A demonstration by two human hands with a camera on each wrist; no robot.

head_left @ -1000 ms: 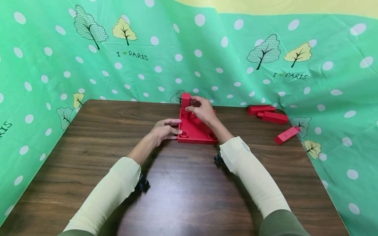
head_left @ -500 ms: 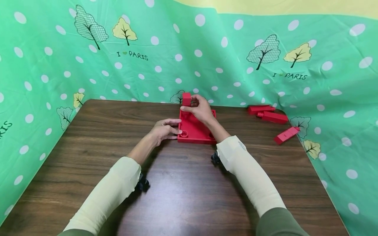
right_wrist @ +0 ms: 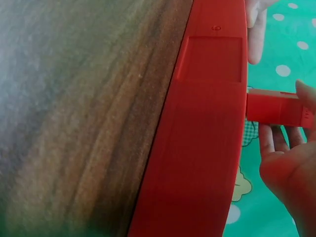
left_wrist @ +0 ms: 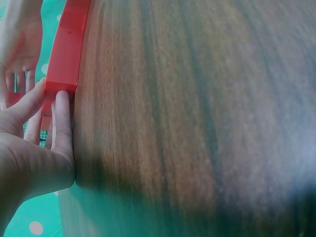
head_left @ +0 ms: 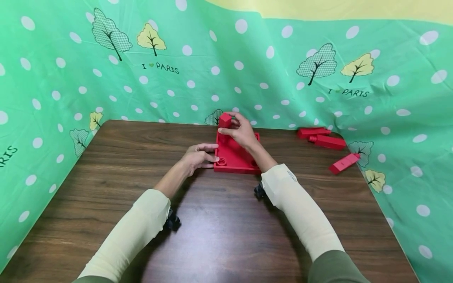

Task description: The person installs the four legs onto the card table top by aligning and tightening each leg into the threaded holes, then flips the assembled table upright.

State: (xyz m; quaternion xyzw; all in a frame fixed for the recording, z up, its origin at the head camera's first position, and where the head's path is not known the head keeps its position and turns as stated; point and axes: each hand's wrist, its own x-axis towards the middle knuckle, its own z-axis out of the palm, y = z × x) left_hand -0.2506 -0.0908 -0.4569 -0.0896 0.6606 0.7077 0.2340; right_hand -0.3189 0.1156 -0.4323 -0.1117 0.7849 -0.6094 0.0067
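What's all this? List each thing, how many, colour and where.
Table: one, brown, centre.
Cloth: apparently one, mostly green, beyond the table.
Tray: one, red, table's far middle.
Rings: at least two, red, tray's near corners.
Upright block: one, red, tray's far left corner.
Loose blocks: three, red, table's far right.
Wrist devices: two, black, at wrists.
Pale sleeves: two, cream, forearms.
Dark sleeves: two, green, bottom edge.
Left hand: one, touching tray's left edge.
Right hand: one, holding the upright block.

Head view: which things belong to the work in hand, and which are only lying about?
Belong to the work:
red base, touched by the left hand
upright red block, held by the right hand
probably also three similar red blocks at the right, untouched

Only surroundings:
brown table
green patterned cloth
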